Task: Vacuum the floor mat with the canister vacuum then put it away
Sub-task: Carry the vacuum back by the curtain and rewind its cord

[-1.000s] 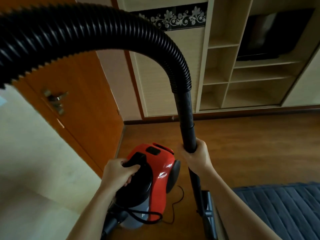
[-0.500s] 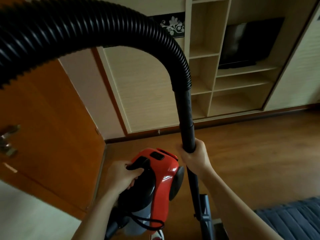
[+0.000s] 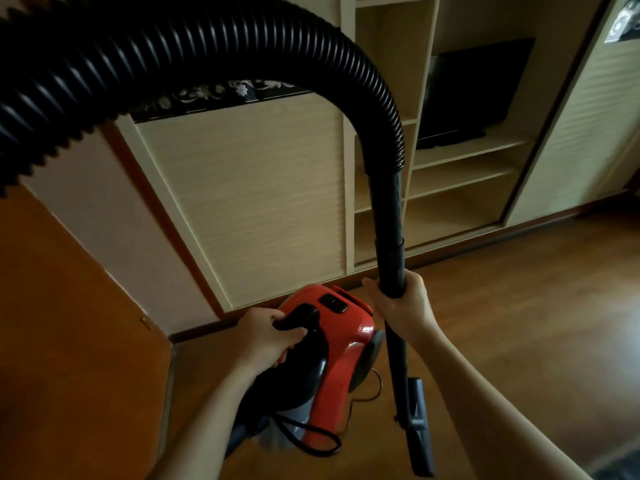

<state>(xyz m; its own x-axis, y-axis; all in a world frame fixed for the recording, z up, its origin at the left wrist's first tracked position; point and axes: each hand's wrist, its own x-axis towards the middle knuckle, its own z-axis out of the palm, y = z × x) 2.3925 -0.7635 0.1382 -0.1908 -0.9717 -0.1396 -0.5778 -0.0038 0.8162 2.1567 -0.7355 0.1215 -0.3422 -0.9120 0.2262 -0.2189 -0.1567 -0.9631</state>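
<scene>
A red and black canister vacuum (image 3: 341,344) hangs above the wooden floor, carried by its black top handle, which my left hand (image 3: 268,337) grips. My right hand (image 3: 403,303) grips the black wand (image 3: 391,237) just below the ribbed black hose (image 3: 194,53), which arches up over the top of the view. The floor nozzle (image 3: 420,431) hangs at the wand's lower end. A thin cord loops under the canister. Only a dark corner of the floor mat (image 3: 620,469) shows at the bottom right.
An orange wooden door (image 3: 69,323) stands on the left. A beige cabinet with a sliding panel (image 3: 249,202) and open shelves (image 3: 460,188) runs along the far wall, a dark screen (image 3: 474,91) on one shelf. Wooden floor (image 3: 536,306) spreads to the right.
The view has swung right and forward toward the cabinet. The door has slid further left, the mat has nearly left the frame. Both hands keep their grips.
</scene>
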